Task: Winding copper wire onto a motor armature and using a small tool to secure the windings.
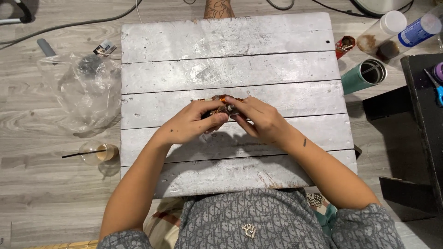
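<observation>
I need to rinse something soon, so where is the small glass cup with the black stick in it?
In the head view, the glass cup stands on the floor, left of the white wooden board, just below the crumpled plastic bag.

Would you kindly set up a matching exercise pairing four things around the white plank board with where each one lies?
Things:
1. clear plastic bag
2. teal tumbler
3. copper-coloured piece
4. small glass with a stick

Places:
A. between both hands
B. floor, right of the board
C. floor, upper left of the board
D. floor, lower left of the board

Pairs: 1-C, 2-B, 3-A, 4-D
</observation>
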